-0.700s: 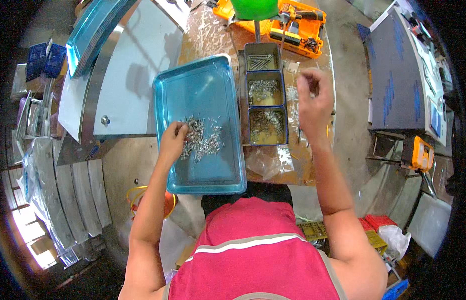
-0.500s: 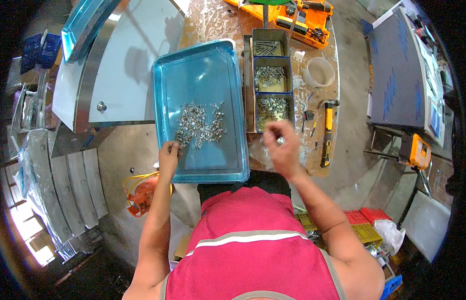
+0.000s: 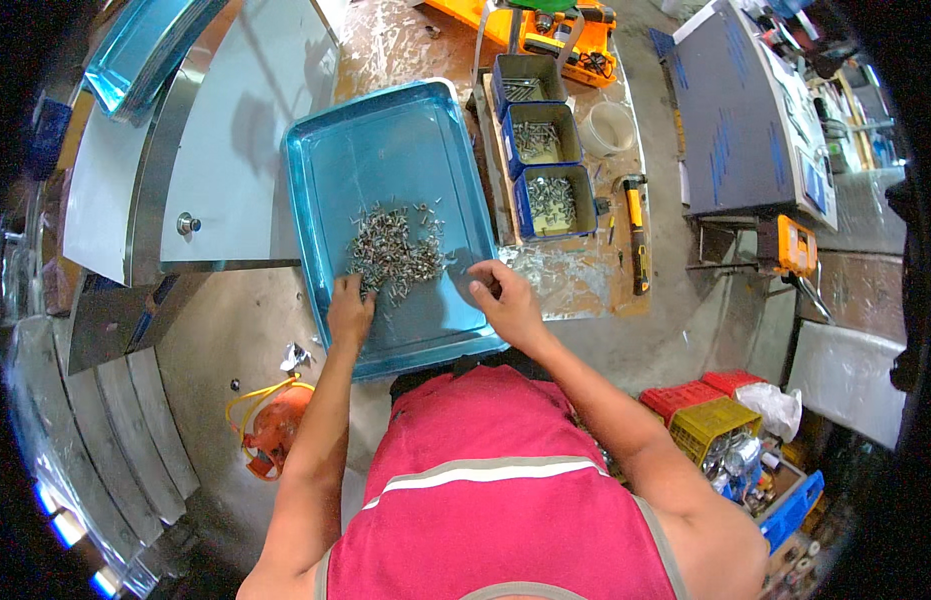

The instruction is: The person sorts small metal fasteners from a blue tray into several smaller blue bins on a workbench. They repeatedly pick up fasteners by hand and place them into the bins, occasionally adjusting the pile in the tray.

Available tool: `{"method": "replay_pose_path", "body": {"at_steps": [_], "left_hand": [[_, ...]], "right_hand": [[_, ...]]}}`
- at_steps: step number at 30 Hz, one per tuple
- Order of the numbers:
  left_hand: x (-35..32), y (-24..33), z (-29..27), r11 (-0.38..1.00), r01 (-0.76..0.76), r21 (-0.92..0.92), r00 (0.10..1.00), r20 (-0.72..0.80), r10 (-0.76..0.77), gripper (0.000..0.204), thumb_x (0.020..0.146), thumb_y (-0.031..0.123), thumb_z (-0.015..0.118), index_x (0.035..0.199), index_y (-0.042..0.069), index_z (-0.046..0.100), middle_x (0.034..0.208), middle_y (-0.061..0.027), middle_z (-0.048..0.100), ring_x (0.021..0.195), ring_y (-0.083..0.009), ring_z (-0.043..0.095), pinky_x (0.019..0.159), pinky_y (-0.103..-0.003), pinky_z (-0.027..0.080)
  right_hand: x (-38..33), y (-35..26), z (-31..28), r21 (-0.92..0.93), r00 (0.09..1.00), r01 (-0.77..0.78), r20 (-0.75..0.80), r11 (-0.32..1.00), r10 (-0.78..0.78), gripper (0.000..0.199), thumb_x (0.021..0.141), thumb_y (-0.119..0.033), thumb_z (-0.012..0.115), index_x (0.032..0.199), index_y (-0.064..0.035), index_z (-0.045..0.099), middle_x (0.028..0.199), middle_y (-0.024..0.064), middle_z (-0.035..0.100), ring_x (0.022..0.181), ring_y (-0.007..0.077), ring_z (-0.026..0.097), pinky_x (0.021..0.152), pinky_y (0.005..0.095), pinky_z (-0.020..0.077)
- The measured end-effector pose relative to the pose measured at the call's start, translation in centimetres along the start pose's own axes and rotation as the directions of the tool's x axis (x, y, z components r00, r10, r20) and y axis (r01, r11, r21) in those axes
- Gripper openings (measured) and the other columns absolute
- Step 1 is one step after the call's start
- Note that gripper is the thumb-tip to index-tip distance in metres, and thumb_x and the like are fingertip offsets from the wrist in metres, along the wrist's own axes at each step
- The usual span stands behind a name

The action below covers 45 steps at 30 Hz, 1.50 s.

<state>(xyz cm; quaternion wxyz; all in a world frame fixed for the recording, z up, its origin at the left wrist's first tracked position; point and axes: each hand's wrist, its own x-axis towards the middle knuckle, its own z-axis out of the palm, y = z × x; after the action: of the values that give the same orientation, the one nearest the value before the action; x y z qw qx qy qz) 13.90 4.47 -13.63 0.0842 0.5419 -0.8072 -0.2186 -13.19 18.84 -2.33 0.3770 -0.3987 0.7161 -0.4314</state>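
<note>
I can't tell whether the left hand (image 3: 351, 314) or right hand (image 3: 510, 305) holds anything; the metal bits (image 3: 390, 245) look too small to identify; the far orange case (image 3: 478, 20) is cut off.

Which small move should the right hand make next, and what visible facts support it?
Probably ease the right hand leftward to the pile of metal pieces: it hovers over the right rim of the blue tray, apart from the pile, while the left hand is by the pile's edge.
</note>
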Motion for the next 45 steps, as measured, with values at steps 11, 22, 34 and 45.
{"method": "replay_pose_path", "body": {"at_steps": [11,22,34,45], "left_hand": [[-0.4,-4.4,1.4,0.895,0.113,-0.431,0.963,0.269,0.008,0.021,0.096,0.011,0.066,0.114,0.002,0.062,0.102,-0.0156,0.066,0.086,-0.0299,0.068,0.071,-0.042,0.056],[-3.1,-8.1,-0.7,0.050,0.603,-0.796,0.792,0.589,-0.162,0.029,0.099,0.009,0.063,0.125,0.000,0.057,0.108,-0.0100,0.069,0.096,-0.0203,0.069,0.080,-0.033,0.059],[-3.7,-6.1,-0.6,0.979,0.041,-0.201,0.981,0.196,-0.001,0.026,0.096,0.023,0.063,0.117,0.008,0.066,0.104,-0.0186,0.071,0.098,-0.0395,0.068,0.082,-0.051,0.054],[-2.6,-5.5,1.2,0.997,-0.076,0.004,0.983,0.166,0.074,0.021,0.094,0.023,0.064,0.112,0.011,0.064,0.101,-0.0143,0.069,0.098,-0.0391,0.067,0.081,-0.053,0.054]], "right_hand": [[3.4,7.2,11.6,-0.558,0.997,0.045,-0.030,0.828,-0.074,0.039,0.087,-0.013,0.066,0.126,-0.0102,0.060,0.123,0.0201,0.059,0.104,0.0420,0.064,0.087,0.0509,0.0560],[2.7,8.3,14.6,-0.653,0.987,0.160,0.087,0.740,-0.137,0.014,0.091,-0.014,0.062,0.103,-0.0066,0.060,0.102,0.0187,0.060,0.091,0.0406,0.066,0.075,0.0521,0.0566],[2.0,9.5,13.2,0.396,0.900,-0.435,0.154,0.809,0.409,0.022,0.096,-0.015,0.067,0.113,-0.0019,0.067,0.095,0.0114,0.073,0.076,0.0202,0.070,0.065,0.0344,0.0573],[0.6,8.7,12.5,0.581,0.783,-0.621,0.487,0.527,0.386,0.025,0.103,-0.019,0.060,0.123,-0.0062,0.068,0.108,0.0110,0.074,0.091,0.0204,0.072,0.080,0.0340,0.0612]]}}
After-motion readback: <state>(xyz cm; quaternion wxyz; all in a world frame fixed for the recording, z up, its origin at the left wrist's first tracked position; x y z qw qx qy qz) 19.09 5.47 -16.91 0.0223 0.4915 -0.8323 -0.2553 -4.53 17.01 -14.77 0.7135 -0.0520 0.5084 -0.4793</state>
